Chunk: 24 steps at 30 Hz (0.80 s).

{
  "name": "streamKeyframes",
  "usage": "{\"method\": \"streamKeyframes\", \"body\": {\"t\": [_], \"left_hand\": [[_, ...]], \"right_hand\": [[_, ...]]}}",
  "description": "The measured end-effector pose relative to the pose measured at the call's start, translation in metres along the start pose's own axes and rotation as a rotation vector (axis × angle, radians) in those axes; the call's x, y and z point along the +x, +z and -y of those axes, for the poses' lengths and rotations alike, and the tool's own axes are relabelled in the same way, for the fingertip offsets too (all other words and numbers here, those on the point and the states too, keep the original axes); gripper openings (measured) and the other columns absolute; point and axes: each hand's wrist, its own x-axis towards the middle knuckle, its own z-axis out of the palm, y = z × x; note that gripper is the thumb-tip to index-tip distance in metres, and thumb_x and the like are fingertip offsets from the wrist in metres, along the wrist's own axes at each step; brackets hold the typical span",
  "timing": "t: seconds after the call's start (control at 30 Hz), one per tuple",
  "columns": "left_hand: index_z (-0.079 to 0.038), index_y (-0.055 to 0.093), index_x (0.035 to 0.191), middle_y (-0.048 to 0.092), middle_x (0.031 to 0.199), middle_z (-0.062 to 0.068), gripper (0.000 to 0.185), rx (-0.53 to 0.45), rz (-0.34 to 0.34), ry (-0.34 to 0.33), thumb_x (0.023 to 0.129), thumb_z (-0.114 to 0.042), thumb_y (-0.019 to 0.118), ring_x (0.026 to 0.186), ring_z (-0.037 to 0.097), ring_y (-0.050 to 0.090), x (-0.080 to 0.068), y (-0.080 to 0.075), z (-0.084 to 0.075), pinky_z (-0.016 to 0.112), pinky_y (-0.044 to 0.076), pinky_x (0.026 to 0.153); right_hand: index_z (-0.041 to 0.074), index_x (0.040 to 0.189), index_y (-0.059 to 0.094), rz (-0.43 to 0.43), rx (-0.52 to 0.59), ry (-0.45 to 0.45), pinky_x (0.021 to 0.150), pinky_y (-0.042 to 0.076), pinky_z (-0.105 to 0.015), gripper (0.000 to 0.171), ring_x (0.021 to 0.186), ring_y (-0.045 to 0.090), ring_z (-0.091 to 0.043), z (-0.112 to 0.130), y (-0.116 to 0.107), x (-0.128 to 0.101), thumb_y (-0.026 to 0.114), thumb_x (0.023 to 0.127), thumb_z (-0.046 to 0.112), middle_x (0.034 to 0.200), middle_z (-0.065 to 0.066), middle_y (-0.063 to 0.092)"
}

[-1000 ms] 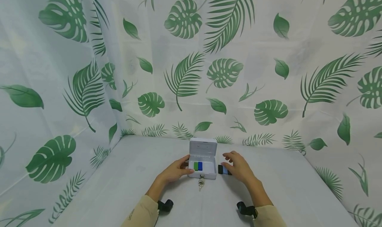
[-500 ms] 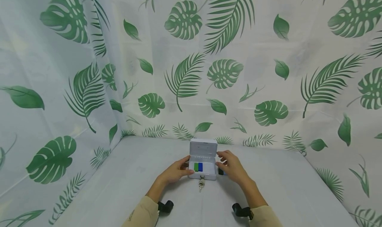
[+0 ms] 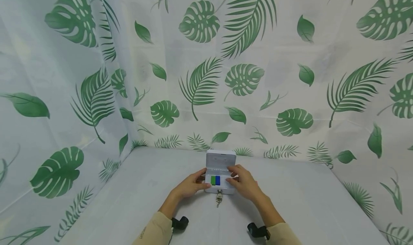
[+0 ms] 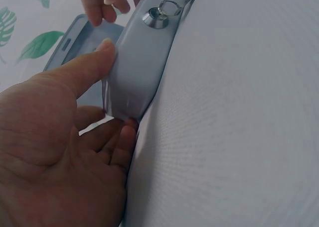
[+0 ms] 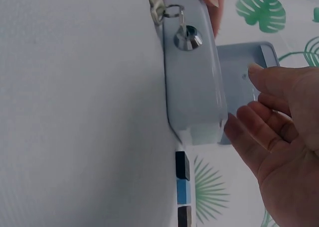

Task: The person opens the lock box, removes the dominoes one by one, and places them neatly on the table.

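A small white box (image 3: 220,182) sits on the bench (image 3: 145,202) at the centre of the head view, its lid (image 3: 221,159) standing up at 12 o'clock and a key (image 3: 219,197) hanging from the lock at 6 o'clock. Inside lie a green card (image 3: 212,180) and a blue card (image 3: 217,180), side by side and touching.

The left hand (image 3: 190,185) holds the box from 9 o'clock: in the left wrist view its thumb (image 4: 84,70) presses the front wall while the curled fingers sit against the side, so the grip is closed on the box. The right hand (image 3: 244,185) comes in from 3 o'clock with its fingers loose and slightly bent, fingertips at the box's rim; the grip is wide and seems to hold nothing, though the head view is too small to be sure. Just outside the box at 3 o'clock, a strip of small cards (image 5: 182,191) lies on the bench in the right wrist view, hidden under the right hand in the head view.

To do this well, the left hand should pin the box flat so that it does not slide, and the right hand should work with the fingertips only, clear of the lid, which may tip forward if knocked.
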Motion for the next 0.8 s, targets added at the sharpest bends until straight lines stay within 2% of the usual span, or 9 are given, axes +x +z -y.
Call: {"method": "streamKeyframes", "body": {"t": [0.2,0.4,0.63,0.8], "left_hand": [[-0.015,0.033,0.164,0.058,0.149,0.014,0.078,-0.005,-0.001,-0.006,0.099,-0.032,0.073,0.135,0.033,0.057,0.0,0.002,-0.001,0.057,0.044,0.112],[-0.015,0.033,0.164,0.059,0.148,0.014,0.077,0.0,-0.004,-0.01,0.1,-0.031,0.072,0.135,0.032,0.057,0.0,0.001,0.0,0.056,0.045,0.112],[-0.014,0.033,0.164,0.058,0.149,0.014,0.078,0.002,0.001,-0.01,0.1,-0.031,0.072,0.136,0.033,0.057,0.0,0.0,-0.001,0.056,0.045,0.112],[-0.013,0.034,0.164,0.059,0.149,0.015,0.077,0.009,-0.001,0.0,0.1,-0.03,0.072,0.135,0.034,0.057,0.0,0.001,-0.001,0.057,0.045,0.111]], "right_hand": [[-0.006,0.134,0.062,0.004,-0.014,-0.036,0.088,0.061,-0.037,0.044,0.105,0.068,-0.035,0.002,0.005,0.0,0.076,0.093,0.002,0.121,-0.022,0.065],[-0.005,0.132,0.064,-0.009,-0.047,-0.049,0.085,0.061,-0.036,0.042,0.102,0.068,-0.03,0.002,0.009,0.0,0.076,0.093,0.003,0.119,-0.02,0.065],[-0.001,0.135,0.065,0.007,-0.101,0.093,0.088,0.06,-0.039,0.044,0.103,0.066,-0.022,0.005,0.014,0.005,0.078,0.094,0.009,0.123,-0.017,0.066],[0.001,0.135,0.065,0.003,-0.15,0.144,0.087,0.06,-0.04,0.045,0.103,0.066,-0.022,0.007,0.019,0.009,0.078,0.094,0.012,0.123,-0.013,0.066]]}}
